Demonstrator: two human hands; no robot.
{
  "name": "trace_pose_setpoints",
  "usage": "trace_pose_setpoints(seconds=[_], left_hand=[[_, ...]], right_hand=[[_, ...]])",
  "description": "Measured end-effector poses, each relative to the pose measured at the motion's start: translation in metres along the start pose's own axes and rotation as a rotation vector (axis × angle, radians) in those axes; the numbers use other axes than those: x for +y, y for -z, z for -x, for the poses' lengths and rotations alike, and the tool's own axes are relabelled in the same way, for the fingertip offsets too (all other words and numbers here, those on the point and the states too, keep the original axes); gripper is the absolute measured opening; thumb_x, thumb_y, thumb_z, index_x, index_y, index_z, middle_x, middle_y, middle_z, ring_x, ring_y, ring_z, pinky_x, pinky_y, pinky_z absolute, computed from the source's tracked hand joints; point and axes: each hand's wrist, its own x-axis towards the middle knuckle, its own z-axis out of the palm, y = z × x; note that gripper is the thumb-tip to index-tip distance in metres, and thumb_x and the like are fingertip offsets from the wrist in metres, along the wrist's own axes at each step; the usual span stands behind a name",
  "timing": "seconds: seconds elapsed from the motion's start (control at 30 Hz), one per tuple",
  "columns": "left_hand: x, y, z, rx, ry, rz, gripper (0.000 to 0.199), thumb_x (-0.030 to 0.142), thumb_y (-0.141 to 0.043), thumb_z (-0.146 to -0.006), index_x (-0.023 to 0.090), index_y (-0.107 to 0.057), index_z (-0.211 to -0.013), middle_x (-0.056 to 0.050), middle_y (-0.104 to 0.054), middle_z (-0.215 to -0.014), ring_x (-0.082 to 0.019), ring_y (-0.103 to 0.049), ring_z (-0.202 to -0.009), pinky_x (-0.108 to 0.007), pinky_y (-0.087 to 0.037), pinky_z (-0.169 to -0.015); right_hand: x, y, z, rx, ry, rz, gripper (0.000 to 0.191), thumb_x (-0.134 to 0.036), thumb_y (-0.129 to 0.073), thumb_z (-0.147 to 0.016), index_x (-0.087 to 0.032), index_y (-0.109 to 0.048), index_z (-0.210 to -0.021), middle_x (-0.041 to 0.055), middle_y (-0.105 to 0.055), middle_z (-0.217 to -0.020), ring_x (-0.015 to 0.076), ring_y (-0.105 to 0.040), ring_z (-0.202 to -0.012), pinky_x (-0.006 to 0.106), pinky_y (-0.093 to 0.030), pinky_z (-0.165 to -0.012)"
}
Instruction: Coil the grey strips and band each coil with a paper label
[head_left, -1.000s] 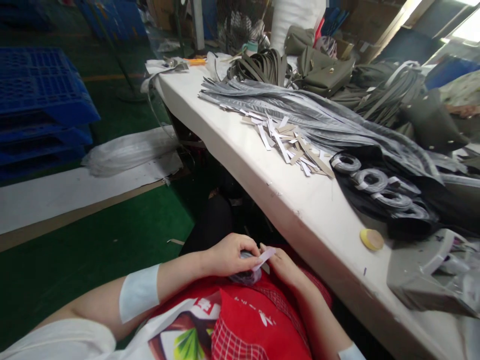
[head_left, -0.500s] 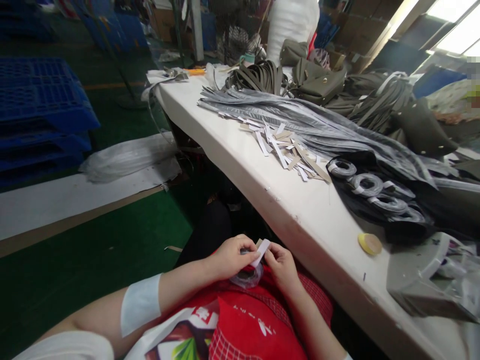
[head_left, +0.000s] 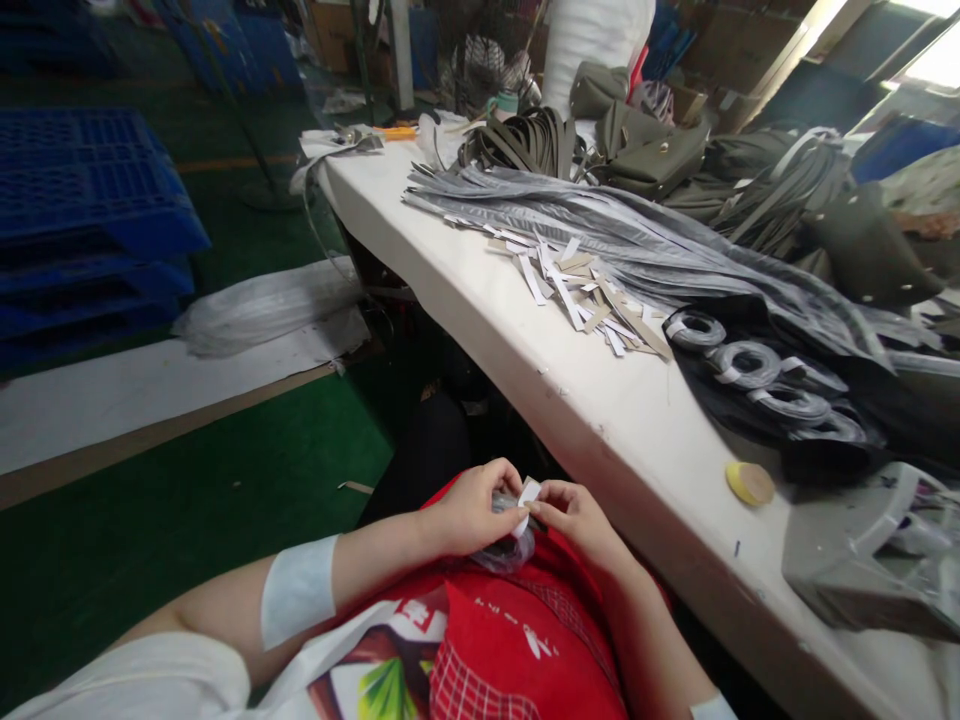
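Observation:
Low over my lap, my left hand (head_left: 476, 510) is closed around a coil of grey, plastic-wrapped strap (head_left: 506, 555). Its thumb presses a short white paper strip (head_left: 529, 491) against the coil. My right hand (head_left: 577, 515) pinches the same strip from the other side, thumb and fingertips close to the left thumb. Part of the coil is hidden behind the left fingers. On the table, similar finished-looking coils (head_left: 750, 364) with white bands lie on black material. Several loose white and tan strips (head_left: 570, 285) are scattered beside them.
Long grey wrapped straps (head_left: 600, 215) stretch along the white table (head_left: 480, 290). A yellow tape roll (head_left: 750, 484) and a tape dispenser (head_left: 855, 550) stand at the right. Olive bags (head_left: 652, 150) are piled behind. Blue pallets (head_left: 90, 200) are stacked on the floor at left.
The white strip, which stuck up straight between my hands, is now bent around the coil. My right fingertips have come in closer to my left thumb. The view has shifted slightly.

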Motion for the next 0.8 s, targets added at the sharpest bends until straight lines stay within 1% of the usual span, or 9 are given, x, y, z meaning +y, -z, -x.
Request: trace_pose_setpoints(seconds=[0.17,0.27,0.33,0.4,0.5,0.57,0.63,0.73,0.8], left_hand=[[0.004,0.001,0.003,-0.069,-0.05,-0.013,0.022,0.024,-0.066,-0.076,0.019,-0.054,-0.093,-0.004,-0.068,-0.088,-0.017,-0.064,-0.081,-0.025,-0.048,-0.071],[0.005,0.002,0.002,-0.09,-0.055,-0.029,0.025,0.025,-0.068,-0.075,0.019,-0.054,-0.094,-0.003,-0.069,-0.089,-0.017,-0.064,-0.082,-0.026,-0.047,-0.073],[0.004,0.002,0.001,-0.134,0.004,-0.023,0.023,0.031,-0.066,-0.076,0.019,-0.054,-0.092,-0.002,-0.069,-0.084,-0.017,-0.064,-0.077,-0.025,-0.047,-0.068],[0.001,0.003,-0.002,-0.231,0.145,0.045,0.022,0.038,-0.063,-0.078,0.019,-0.055,-0.086,-0.001,-0.068,-0.074,-0.015,-0.063,-0.065,-0.024,-0.046,-0.059],[-0.003,0.006,-0.008,-0.318,0.318,0.259,0.027,0.041,-0.064,-0.074,0.017,-0.056,-0.083,0.0,-0.064,-0.066,-0.014,-0.058,-0.054,-0.024,-0.043,-0.052],[-0.003,0.007,-0.013,-0.303,0.338,0.41,0.031,0.036,-0.07,-0.066,0.015,-0.059,-0.086,0.0,-0.064,-0.066,-0.013,-0.056,-0.056,-0.024,-0.043,-0.054],[-0.001,0.007,-0.018,-0.268,0.349,0.519,0.034,0.034,-0.072,-0.06,0.013,-0.062,-0.085,0.0,-0.064,-0.068,-0.012,-0.055,-0.058,-0.024,-0.042,-0.057],[0.005,0.001,-0.026,-0.207,0.361,0.531,0.036,0.04,-0.073,-0.059,0.012,-0.063,-0.079,-0.001,-0.062,-0.066,-0.011,-0.053,-0.057,-0.024,-0.04,-0.056],[0.01,-0.005,-0.03,-0.218,0.349,0.488,0.039,0.043,-0.074,-0.059,0.013,-0.063,-0.08,0.0,-0.06,-0.063,-0.011,-0.051,-0.055,-0.023,-0.037,-0.053]], right_hand=[[-0.007,0.002,-0.004,-0.098,-0.062,0.011,0.043,-0.053,-0.079,-0.062,-0.016,-0.059,-0.068,-0.0023,-0.057,-0.063,0.0112,-0.047,-0.059,0.024,-0.037,-0.058],[-0.013,0.003,0.0,-0.114,0.025,0.152,0.033,-0.047,-0.073,-0.071,-0.016,-0.061,-0.072,-0.0005,-0.061,-0.068,0.0139,-0.053,-0.064,0.026,-0.042,-0.064],[-0.015,0.001,0.007,-0.042,0.166,0.385,0.02,-0.035,-0.064,-0.081,-0.017,-0.061,-0.072,0.0009,-0.064,-0.07,0.0155,-0.056,-0.067,0.027,-0.043,-0.065],[-0.015,-0.002,0.016,0.044,0.318,0.719,0.014,-0.022,-0.055,-0.086,-0.019,-0.065,-0.078,0.0033,-0.066,-0.075,0.0175,-0.059,-0.072,0.028,-0.044,-0.068],[-0.011,-0.004,0.029,0.066,0.462,1.085,0.026,-0.015,-0.047,-0.09,-0.021,-0.068,-0.103,0.0078,-0.07,-0.095,0.0209,-0.062,-0.086,0.032,-0.048,-0.079],[-0.007,-0.004,0.036,0.065,0.499,1.168,0.034,-0.015,-0.045,-0.092,-0.022,-0.061,-0.121,0.0095,-0.068,-0.111,0.0226,-0.062,-0.096,0.035,-0.049,-0.088],[-0.004,-0.005,0.04,0.09,0.515,1.209,0.04,-0.015,-0.046,-0.092,-0.021,-0.055,-0.131,0.0103,-0.065,-0.121,0.0241,-0.061,-0.103,0.038,-0.048,-0.094],[-0.002,-0.008,0.045,0.16,0.536,1.236,0.044,-0.013,-0.047,-0.09,-0.017,-0.052,-0.134,0.0119,-0.063,-0.122,0.0259,-0.059,-0.107,0.041,-0.048,-0.097],[-0.005,-0.007,0.05,0.197,0.556,1.222,0.046,-0.012,-0.048,-0.088,-0.017,-0.052,-0.133,0.0117,-0.063,-0.122,0.0257,-0.059,-0.108,0.041,-0.049,-0.096]])
